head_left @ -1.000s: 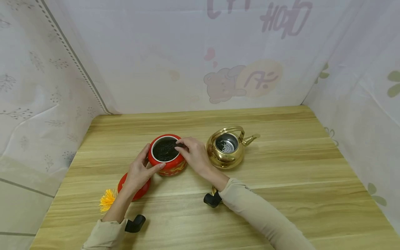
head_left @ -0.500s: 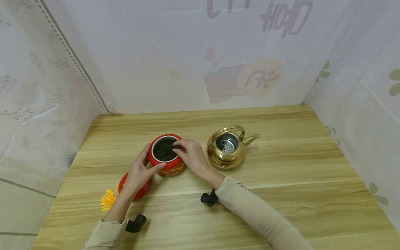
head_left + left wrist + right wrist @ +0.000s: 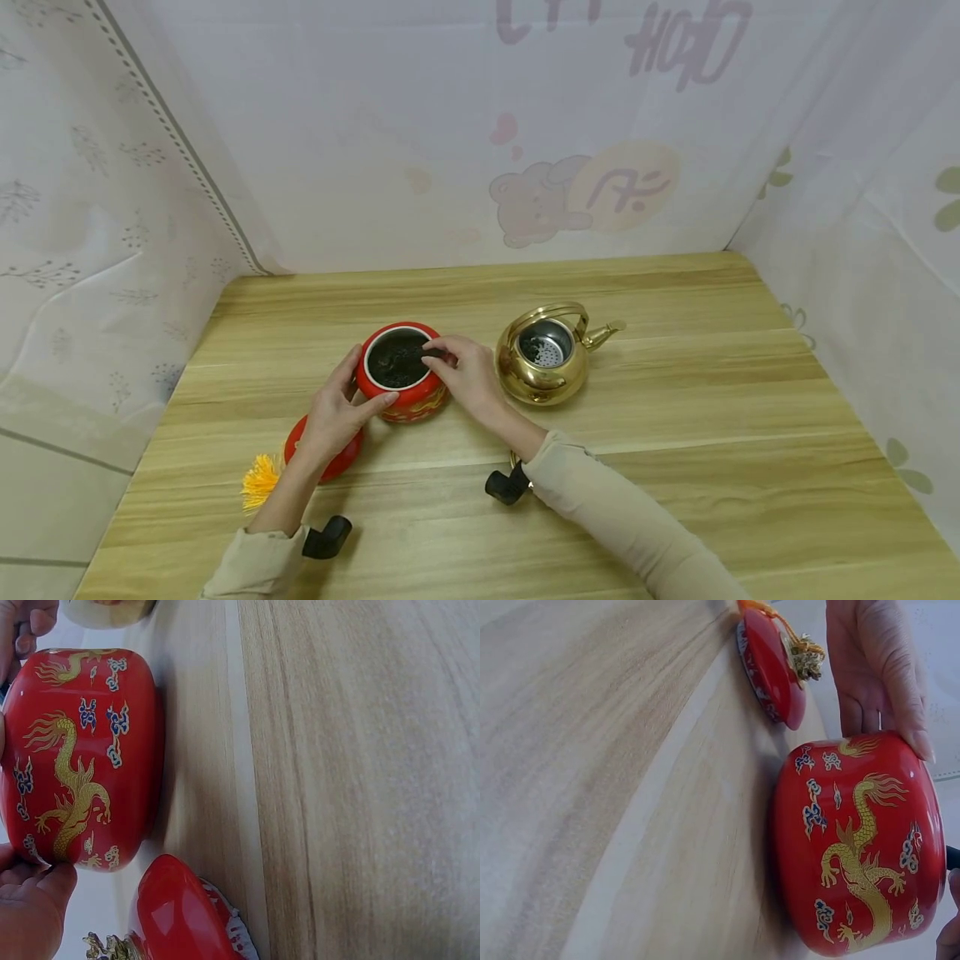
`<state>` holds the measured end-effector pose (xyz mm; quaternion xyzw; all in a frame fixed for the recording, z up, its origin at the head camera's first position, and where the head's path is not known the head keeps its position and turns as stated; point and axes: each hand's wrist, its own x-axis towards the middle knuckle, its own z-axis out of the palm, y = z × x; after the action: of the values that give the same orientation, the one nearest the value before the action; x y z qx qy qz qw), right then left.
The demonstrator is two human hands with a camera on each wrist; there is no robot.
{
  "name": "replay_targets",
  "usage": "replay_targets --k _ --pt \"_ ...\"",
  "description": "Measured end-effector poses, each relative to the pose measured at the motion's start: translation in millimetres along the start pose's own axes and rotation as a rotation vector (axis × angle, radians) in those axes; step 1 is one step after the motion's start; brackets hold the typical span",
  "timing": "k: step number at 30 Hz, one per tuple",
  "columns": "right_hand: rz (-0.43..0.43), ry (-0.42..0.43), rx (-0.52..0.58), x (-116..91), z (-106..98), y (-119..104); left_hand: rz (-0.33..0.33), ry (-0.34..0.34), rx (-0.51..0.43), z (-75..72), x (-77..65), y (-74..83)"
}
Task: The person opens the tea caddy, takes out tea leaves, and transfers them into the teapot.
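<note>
Red dragon jar [image 3: 414,407]: centre-left of the head view, on the tabletop [image 3: 660,483]; dark leaves [image 3: 393,357] inside.
Left hand [image 3: 334,417]: thumb and fingers spread, gripping the jar.
Right hand [image 3: 470,375]: pinching a small dark object [image 3: 952,857] at the jar's mouth.
Gold teapot [image 3: 551,386]: right of centre; leaves in its strainer [image 3: 551,353].
Red lid [image 3: 342,462]: lower left, yellow tassel [image 3: 260,482] beside it.

The round glossy red jar [image 3: 86,765] has gold dragons [image 3: 67,776], blue-and-white clouds [image 3: 118,724] and blackish contents [image 3: 393,362], the domed lid [image 3: 774,667] is red, the small item [image 3: 952,857] at the right hand [image 3: 471,373] black, the shiny metal kettle [image 3: 543,385] gold, the wooden tabletop [image 3: 697,375] streaked yellowish-brown.
</note>
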<state>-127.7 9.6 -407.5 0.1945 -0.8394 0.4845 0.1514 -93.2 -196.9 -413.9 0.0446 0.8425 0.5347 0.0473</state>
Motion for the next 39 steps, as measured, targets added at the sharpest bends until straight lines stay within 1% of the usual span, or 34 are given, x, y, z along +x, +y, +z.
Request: replay_targets --k 9,14,21,25,29,35,37,39 --pt "0.075 0.054 0.095 -7.2 -3.2 2.7 -0.002 0.004 -0.005 0.0 0.7 0.8" --pt "0.094 0.081 0.132 -13.3 -9.0 0.9 0.0 0.007 -0.013 0.3 1.4 0.5" --pt "0.113 0.115 0.205 -22.3 -19.7 -1.3 0.002 0.005 0.011 -0.4 0.3 1.1" --pt "0.112 0.145 0.251 -26.2 -27.0 -5.9 0.004 0.007 0.024 -0.2 0.4 0.9" --pt "0.107 0.174 0.3 -28.1 -35.0 -12.3 0.006 0.007 0.015 0.0 0.3 1.5" --pt "0.104 0.21 0.336 -29.0 -50.3 -24.2 0.006 0.008 0.012 -0.3 -0.7 2.4" --pt "0.096 0.214 0.356 -29.5 -56.7 -27.7 -0.006 0.011 0.02 -0.9 -1.6 3.2" --pt "0.07 0.223 0.388 -30.1 -64.2 -30.6 -0.014 0.025 0.025 -1.7 -2.3 4.3"
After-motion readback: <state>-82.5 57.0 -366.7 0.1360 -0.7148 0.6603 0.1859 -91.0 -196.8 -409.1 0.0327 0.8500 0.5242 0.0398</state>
